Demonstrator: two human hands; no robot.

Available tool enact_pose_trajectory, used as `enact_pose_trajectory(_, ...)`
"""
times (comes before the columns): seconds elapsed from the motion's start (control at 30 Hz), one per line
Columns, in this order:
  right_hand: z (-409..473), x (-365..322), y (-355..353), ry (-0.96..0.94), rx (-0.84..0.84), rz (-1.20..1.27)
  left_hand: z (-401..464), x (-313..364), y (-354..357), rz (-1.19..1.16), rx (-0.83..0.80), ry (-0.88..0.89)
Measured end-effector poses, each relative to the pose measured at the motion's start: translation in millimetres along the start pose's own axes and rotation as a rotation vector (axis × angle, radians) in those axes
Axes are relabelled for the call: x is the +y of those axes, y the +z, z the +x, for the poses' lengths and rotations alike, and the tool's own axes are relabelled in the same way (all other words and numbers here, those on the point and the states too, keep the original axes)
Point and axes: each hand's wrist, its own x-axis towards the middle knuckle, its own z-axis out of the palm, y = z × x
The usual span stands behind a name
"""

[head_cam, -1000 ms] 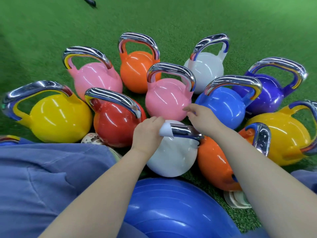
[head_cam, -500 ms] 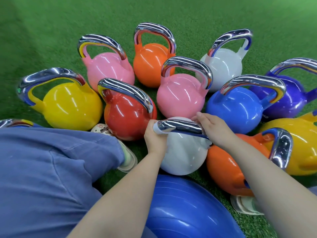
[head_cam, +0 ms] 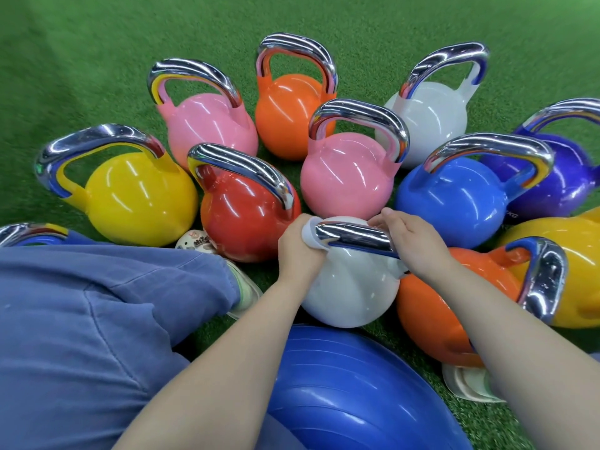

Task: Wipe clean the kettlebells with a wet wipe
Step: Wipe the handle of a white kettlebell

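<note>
A white kettlebell [head_cam: 349, 287] with a chrome handle [head_cam: 354, 237] stands closest to me among several coloured kettlebells on green turf. My left hand [head_cam: 297, 248] grips a white wet wipe [head_cam: 308, 233] wrapped round the left end of that handle. At the handle's right end my right hand [head_cam: 407, 241] curls its fingers over the chrome bar. Around it stand a red kettlebell [head_cam: 246, 219], a pink one [head_cam: 345, 177], a blue one [head_cam: 451, 199] and an orange one [head_cam: 454, 306].
A large blue exercise ball [head_cam: 350, 394] lies right in front of me, below the white kettlebell. My leg in blue trousers [head_cam: 81, 319] fills the lower left, with a shoe [head_cam: 246, 290] beside the red kettlebell. Green turf [head_cam: 97, 43] stretches beyond the cluster.
My left hand with the wipe has slid down round the left end of the chrome handle. My right hand has closed over the right end. The view has shifted left.
</note>
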Motion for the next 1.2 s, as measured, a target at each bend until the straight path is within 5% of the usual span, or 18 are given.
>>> enact_pose_trajectory(0.2,-1,0,3,-0.022,0.009,-0.033,-7,14,7,0.097,0.133,0.152)
enact_pose_trajectory(0.37,-24,-23,12,-0.651,0.463,-0.328,-7,3,13,-0.217,0.213,-0.131)
enact_pose_trajectory(0.43,-40,-35,26,-0.913,0.389,-0.356,-4,-10,15,-0.354,0.139,-0.265)
enact_pose_trajectory(0.5,-54,-34,47,-0.956,0.193,-0.399,-3,-19,15,-0.381,0.012,-0.356)
enact_pose_trajectory(0.7,-65,-2,80,-0.436,-0.144,-0.182,-6,-24,14,-0.237,0.03,-0.207)
enact_pose_trajectory(0.9,-67,-16,100,0.043,-0.114,0.484,-18,-26,7,-0.264,-0.011,-0.204)
enact_pose_trajectory(1.2,-59,-44,112,0.304,-0.074,1.023,-22,-26,-3,-0.234,-0.114,-0.183)
